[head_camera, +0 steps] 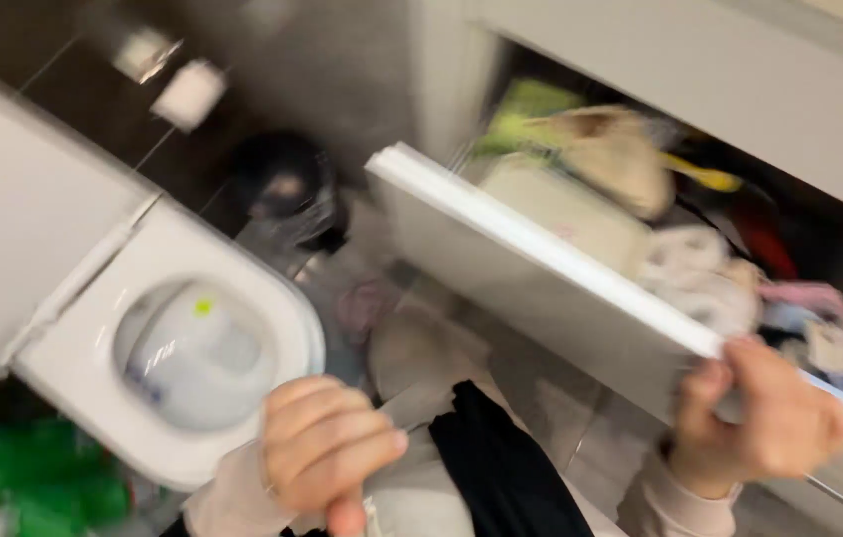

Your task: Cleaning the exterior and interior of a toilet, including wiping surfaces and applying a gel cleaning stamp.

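My right hand grips the top edge of a white drawer front, which stands pulled out from a white cabinet. The drawer is crammed with stuff: a pale box, a beige pouch, a green item and crumpled white cloths. My left hand is curled into a loose fist near my chest, over a pale sleeve and black clothing. I cannot see anything inside the fist. The frame is motion-blurred.
A white toilet with its lid up stands at the left. A dark round bin with a clear liner sits behind it. A toilet roll holder hangs on the dark tiled wall. Green objects lie at bottom left.
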